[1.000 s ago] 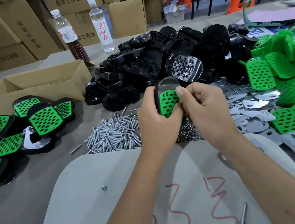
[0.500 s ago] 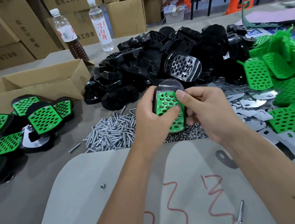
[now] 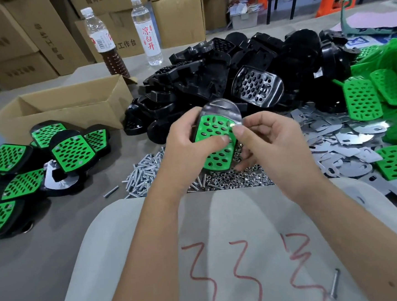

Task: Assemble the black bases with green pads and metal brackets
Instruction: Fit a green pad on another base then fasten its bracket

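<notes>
Green perforated pad on a glossy black base [image 3: 216, 137] is held up above the table, over the heap of small silver nuts [image 3: 233, 179], tilted with the pad face toward the camera. Left hand [image 3: 188, 151] grips it from the left side, thumb curled across the green face. Right hand [image 3: 270, 144] pinches at the pad's right edge with thumb and forefinger; a small shiny bit sits at the fingertips, too blurred to identify. Other right fingers are curled underneath.

Just left of the nuts: a pile of silver bolts [image 3: 144, 173]. Behind the hands: a big heap of loose black plastic bases [image 3: 245, 68]. Right side: a scatter of flat metal brackets [image 3: 344, 141] and a stack of loose green perforated pads [image 3: 378, 98]. Far left: a cluster of finished black-and-green assemblies [image 3: 50, 154], beside an open cardboard box [image 3: 70, 105]. Two plastic bottles [image 3: 121, 33] stand behind the box. Near edge: a pale grey board with red scribbles [image 3: 224, 255], one loose bolt [image 3: 335, 284] lying on it.
</notes>
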Available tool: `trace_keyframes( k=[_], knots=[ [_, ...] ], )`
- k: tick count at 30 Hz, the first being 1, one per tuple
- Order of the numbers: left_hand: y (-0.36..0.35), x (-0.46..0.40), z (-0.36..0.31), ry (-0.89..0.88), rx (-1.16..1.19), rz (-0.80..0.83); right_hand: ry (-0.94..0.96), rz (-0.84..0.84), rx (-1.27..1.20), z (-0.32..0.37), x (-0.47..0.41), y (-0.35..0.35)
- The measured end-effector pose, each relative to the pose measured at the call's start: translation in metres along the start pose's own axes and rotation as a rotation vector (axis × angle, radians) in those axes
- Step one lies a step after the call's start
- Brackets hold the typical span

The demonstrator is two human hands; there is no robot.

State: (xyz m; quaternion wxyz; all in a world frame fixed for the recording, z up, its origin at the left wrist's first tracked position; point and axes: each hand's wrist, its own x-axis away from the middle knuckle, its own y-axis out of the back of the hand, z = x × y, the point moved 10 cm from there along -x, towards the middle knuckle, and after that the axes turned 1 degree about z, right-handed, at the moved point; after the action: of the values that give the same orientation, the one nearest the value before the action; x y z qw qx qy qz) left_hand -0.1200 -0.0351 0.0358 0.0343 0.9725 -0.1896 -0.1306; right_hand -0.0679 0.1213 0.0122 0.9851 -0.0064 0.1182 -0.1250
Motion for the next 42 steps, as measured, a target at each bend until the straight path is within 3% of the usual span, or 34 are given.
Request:
trace_keyframes(
  k=[2,5,8,25,31,36,40,42],
  knots=[
    [0.022,0.0,0.004,0.024,0.055,-0.136,0.144,0.014,0.339,0.01,0.005,-0.006],
    [0.05,0.003,0.015,0.063,0.222,-0.342,0.325,0.251,0.875,0.014,0.021,-0.05],
    [0.067,0.006,0.023,0.072,0.305,-0.454,0.312,0.412,1.085,0.005,0.027,-0.08],
    [0.047,0.004,0.03,0.112,0.3,-0.4,0.153,0.502,1.167,0.0,0.02,-0.079],
    [0.046,0.002,0.032,0.11,0.227,-0.407,0.21,0.393,1.164,0.001,0.02,-0.073],
    [0.05,0.003,0.033,0.095,0.193,-0.449,0.283,0.122,1.068,0.019,0.011,-0.044],
    [0.053,0.005,0.031,0.088,0.225,-0.495,0.297,0.279,1.193,0.005,0.018,-0.07],
    [0.054,0.005,0.031,0.086,0.24,-0.51,0.252,0.265,1.214,0.0,0.017,-0.072]
  ],
)
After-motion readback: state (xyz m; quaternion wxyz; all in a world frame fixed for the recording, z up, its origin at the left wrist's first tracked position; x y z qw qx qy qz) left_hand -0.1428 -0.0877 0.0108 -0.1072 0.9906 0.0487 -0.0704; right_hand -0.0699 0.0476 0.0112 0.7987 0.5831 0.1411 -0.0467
